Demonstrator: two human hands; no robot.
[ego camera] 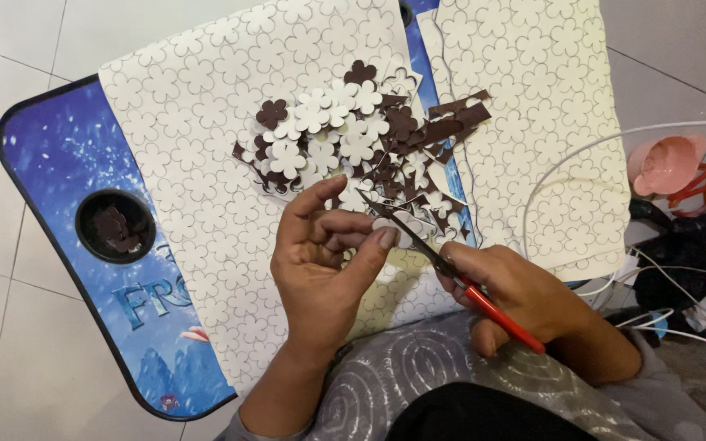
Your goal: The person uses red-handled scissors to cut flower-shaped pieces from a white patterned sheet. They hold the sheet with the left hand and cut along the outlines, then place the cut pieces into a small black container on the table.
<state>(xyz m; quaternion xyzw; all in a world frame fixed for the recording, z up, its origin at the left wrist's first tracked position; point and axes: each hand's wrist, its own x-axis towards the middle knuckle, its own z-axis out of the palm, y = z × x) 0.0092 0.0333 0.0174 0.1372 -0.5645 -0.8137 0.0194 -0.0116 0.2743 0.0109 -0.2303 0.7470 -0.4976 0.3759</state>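
Left hand (320, 261) pinches small white foam flower piece (394, 233), just below cut flower pile (345, 139). Right hand (516, 294) closed around red-handled scissors (443, 265), blades parted at piece. Better turn piece slowly, short snips along outline, thumb away from blades.

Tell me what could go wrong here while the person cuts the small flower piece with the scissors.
1. The scissors blades open right beside the left hand fingertips pinching the flower piece; a slip might nick them.
2. The pile of cut flowers sits near the sheet edge; some could slide off.

Head view, steeply down, close.
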